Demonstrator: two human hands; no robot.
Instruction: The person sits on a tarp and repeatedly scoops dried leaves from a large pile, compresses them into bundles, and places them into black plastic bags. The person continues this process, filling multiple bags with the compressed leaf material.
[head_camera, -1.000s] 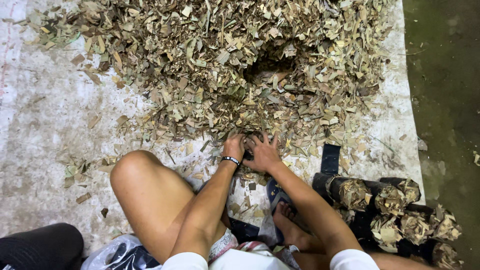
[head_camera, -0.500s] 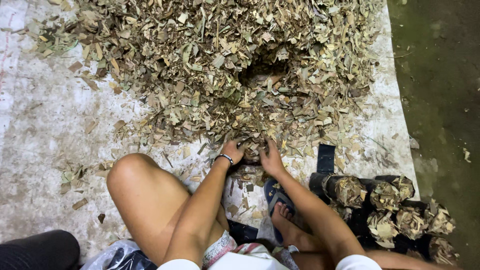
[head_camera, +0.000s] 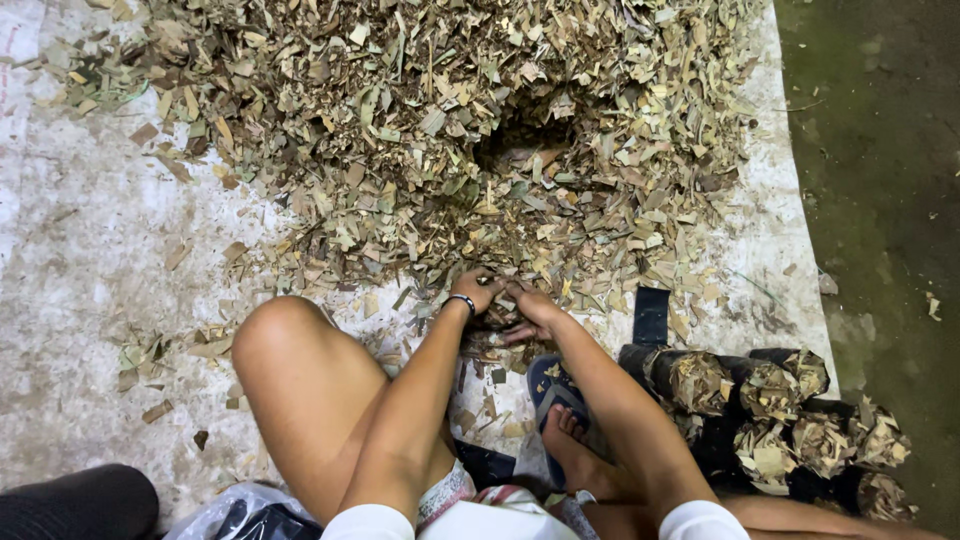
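Both hands meet at the near edge of the leaf pile (head_camera: 430, 130), a broad heap of dry chopped leaves spread over a pale sheet (head_camera: 90, 250) on the ground. The left hand (head_camera: 478, 290), with a dark band at the wrist, has its fingers curled down into the scraps. The right hand (head_camera: 530, 312) lies just beside it, fingers bent over the same clump. I judge both grips cupped round loose leaf bits. How tightly they press, I cannot tell: the fingertips are buried.

Between the hands, low by the knees, something dark shows, perhaps the mouth of a small bag. Too hidden to say for sure.

Done so far, judging from how things lie: a cluster of black bags (head_camera: 770, 410) stuffed with the same leaf matter sits to the person's right, packed side by side, tops open and full. I count several, some hidden behind others. One flat black piece (head_camera: 650, 315) lies near them, apparently an unfilled bag.

Left: most of the pile. It has a dark hollow (head_camera: 520, 140) scooped in its middle, but the bulk remains. By my estimate the filling is early on, with far more loose material than bagged.

A bare foot on a blue sandal (head_camera: 555, 385) rests below the hands.
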